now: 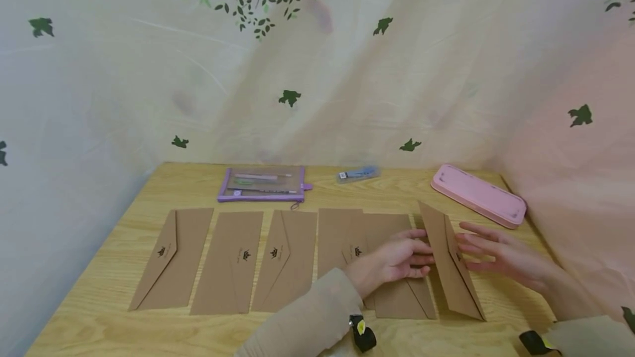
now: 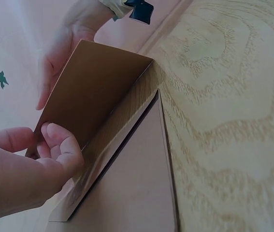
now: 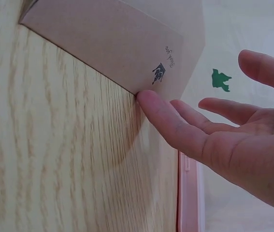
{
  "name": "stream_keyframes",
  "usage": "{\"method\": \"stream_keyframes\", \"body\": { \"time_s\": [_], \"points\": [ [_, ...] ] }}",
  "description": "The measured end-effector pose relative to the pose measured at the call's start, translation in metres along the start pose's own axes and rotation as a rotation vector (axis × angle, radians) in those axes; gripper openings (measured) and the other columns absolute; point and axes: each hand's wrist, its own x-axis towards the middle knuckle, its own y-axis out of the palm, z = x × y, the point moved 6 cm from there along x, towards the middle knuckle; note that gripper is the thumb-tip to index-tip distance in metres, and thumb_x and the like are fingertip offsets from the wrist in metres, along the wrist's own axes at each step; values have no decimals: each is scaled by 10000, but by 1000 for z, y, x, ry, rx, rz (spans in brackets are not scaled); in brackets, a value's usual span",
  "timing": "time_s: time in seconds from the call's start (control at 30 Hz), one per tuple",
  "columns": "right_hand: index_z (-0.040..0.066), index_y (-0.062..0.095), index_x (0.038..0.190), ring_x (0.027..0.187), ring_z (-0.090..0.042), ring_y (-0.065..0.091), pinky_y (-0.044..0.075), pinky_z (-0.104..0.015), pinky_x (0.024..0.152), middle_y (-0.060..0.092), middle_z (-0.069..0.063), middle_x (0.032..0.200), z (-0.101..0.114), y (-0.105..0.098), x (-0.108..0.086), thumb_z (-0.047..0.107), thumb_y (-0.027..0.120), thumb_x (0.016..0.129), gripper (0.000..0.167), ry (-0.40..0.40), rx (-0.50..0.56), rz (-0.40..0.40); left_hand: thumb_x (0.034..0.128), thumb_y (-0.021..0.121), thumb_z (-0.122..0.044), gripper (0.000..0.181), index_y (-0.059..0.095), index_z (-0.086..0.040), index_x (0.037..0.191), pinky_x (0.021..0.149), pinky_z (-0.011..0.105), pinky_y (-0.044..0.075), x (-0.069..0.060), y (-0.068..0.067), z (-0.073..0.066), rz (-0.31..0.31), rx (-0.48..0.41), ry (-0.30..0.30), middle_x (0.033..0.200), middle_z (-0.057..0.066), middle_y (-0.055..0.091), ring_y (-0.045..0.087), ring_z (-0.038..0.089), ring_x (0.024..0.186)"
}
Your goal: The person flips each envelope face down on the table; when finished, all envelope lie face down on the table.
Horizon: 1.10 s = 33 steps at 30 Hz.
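- The tilted envelope (image 1: 450, 274) stands between the hands at the row's right end, left long edge raised, long axis running away from the person.
- Left hand (image 1: 392, 260): at its raised edge; whether it pinches, I cannot tell.
- Right hand (image 1: 516, 258): loosely spread, fingertips beside the printed face.

“Thank you” (image 3: 169, 56) on envelope (image 3: 88, 41), crown (image 3: 158, 73) alongside

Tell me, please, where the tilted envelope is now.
In the head view, the tilted envelope is right of centre, between the left hand and the right hand, below the pink case.
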Motion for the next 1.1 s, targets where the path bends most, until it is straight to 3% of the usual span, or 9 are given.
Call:
{"method": "stream_keyframes", "body": {
  "time_s": [0.17, 0.27, 0.33, 0.5, 0.6, 0.8, 1.1],
  "points": [
    [38, 139, 1614, 1237, -51, 553, 520, -500, 1006, 497, 77, 1418, 0, -1, -1, 184, 344, 1129, 546, 0, 6, 3, 949, 588, 31, 460, 536, -124, 1379, 627, 279, 496, 2, 2, 1, 9, 5, -1, 938, 108, 635, 588, 205, 781],
    [132, 244, 1595, 1247, -61, 551, 517, -502, 1009, 519, 90, 1411, 0, 1, -2, 173, 344, 1128, 480, -8, 32, 19, 956, 597, 15, 443, 536, -124, 1372, 643, 289, 508, 3, 2, 3, 13, 17, -7, 982, 112, 648, 612, 219, 819],
    [207, 335, 1545, 1259, -63, 547, 516, -499, 1011, 539, 101, 1402, -1, 3, -2, 157, 342, 1126, 421, -18, 57, 37, 964, 603, -2, 426, 535, -122, 1367, 662, 300, 518, 3, 2, 4, 16, 27, -13, 1014, 111, 659, 642, 237, 868],
    [259, 413, 1489, 1270, -112, 553, 514, -498, 1012, 531, 62, 1419, -1, 7, -2, 119, 316, 1125, 402, -61, 97, 101, 983, 604, -40, 416, 527, -117, 1384, 790, 364, 555, 3, 4, 7, 28, 40, -21, 1074, 112, 685, 676, 321, 1054],
    [257, 412, 1493, 1263, -135, 560, 514, -509, 1009, 513, 36, 1430, -1, 6, -2, 116, 306, 1127, 407, -66, 87, 110, 988, 600, -49, 429, 515, -116, 1403, 870, 406, 556, 2, 6, 7, 41, 39, -28, 1083, 110, 694, 663, 344, 1105],
    [101, 247, 1600, 1254, -141, 563, 503, -556, 1006, 475, -29, 1480, 0, 3, -2, 161, 320, 1129, 481, -37, 29, 53, 988, 593, -46, 434, 515, -116, 1409, 942, 456, 544, 2, 9, 6, 50, 41, -28, 1104, 93, 667, 655, 360, 1122],
    [187, 308, 1589, 1269, -129, 563, 499, -608, 988, 467, 22, 1476, 3, 14, -6, 187, 318, 1132, 457, -20, 55, 63, 1003, 578, -60, 398, 558, -132, 1394, 946, 442, 541, -1, 16, 4, 96, 55, -28, 1162, 79, 631, 640, 367, 1166]
  ]
}}
